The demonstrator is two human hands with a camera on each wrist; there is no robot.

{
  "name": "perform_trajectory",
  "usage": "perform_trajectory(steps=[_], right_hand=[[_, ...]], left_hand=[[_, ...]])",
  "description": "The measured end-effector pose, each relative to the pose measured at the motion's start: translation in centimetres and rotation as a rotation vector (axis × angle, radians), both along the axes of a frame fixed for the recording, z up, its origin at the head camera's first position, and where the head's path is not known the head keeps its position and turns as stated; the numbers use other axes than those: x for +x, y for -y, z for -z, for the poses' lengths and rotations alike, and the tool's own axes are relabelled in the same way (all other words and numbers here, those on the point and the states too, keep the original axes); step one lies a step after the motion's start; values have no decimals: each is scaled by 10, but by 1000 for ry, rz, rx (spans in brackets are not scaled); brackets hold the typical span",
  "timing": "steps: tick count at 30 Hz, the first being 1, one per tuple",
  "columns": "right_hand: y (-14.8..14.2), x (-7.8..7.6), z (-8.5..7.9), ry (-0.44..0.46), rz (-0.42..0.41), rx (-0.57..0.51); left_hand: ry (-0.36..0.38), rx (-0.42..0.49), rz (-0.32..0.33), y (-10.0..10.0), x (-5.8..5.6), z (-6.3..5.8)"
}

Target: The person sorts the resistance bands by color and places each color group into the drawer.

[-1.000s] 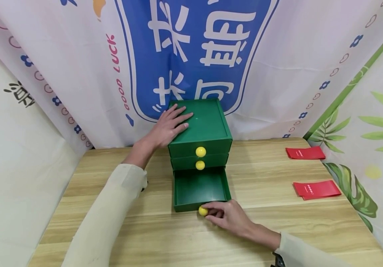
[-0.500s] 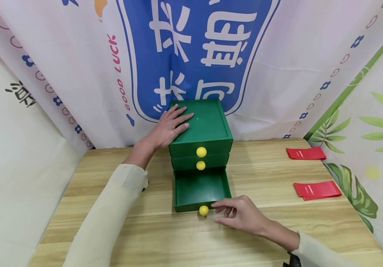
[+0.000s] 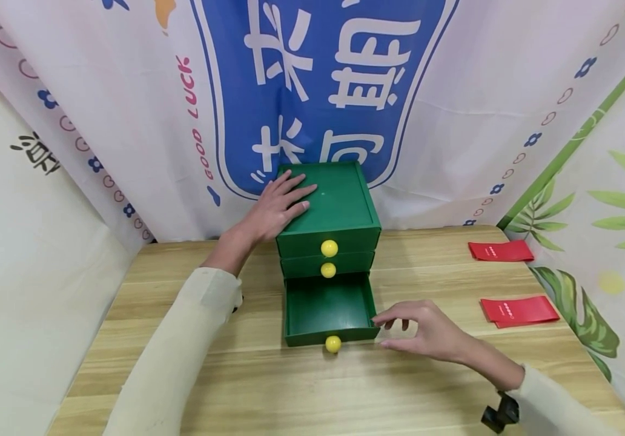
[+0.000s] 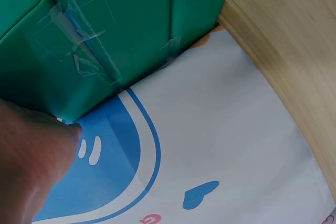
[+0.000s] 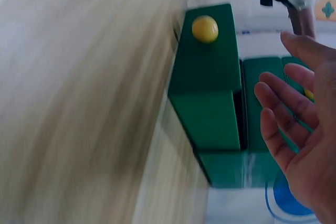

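Note:
A green three-drawer cabinet (image 3: 334, 203) stands against the back curtain, each drawer fitted with a yellow ball knob. Its bottom drawer (image 3: 331, 306) is pulled out, with nothing visible inside; the upper two are closed. My left hand (image 3: 277, 209) rests on the left side of the cabinet top with its fingers spread. At the front right corner of the pulled-out drawer, my right hand (image 3: 427, 330) hovers with bent, parted fingers and holds nothing. In the right wrist view that hand (image 5: 302, 114) is off the bottom drawer's yellow knob (image 5: 205, 29).
Two folded red cloth-like pieces lie at the table's right side, a far one (image 3: 500, 250) and a nearer one (image 3: 519, 310). The wooden table (image 3: 269, 393) ends at the printed curtain (image 3: 443, 121) behind the cabinet.
My right hand has let go of the bottom drawer's knob and moved right, to the drawer's front right corner. The left hand stays on the cabinet top; the drawer stays out.

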State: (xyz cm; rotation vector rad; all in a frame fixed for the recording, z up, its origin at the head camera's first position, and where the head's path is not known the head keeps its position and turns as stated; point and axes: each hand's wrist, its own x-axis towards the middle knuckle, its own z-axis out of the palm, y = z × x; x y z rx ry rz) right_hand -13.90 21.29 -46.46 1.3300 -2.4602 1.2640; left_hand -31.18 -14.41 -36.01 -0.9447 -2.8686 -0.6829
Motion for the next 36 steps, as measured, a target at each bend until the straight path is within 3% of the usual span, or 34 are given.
perform_trajectory(steps=[5,11,27,36], right_hand=[[-22,-6,-5,34,48,92],[-44,-14,-10,1,56,164],[-99,-30,-11,26,112,267],[-127,-34,-16,-11,118,269]], left_hand=[[4,-5,3,0,0,-1],[9,-11,0,0,1,-1],[7,2,-1,-1,2,0],[7,1,0,0,2,-1]])
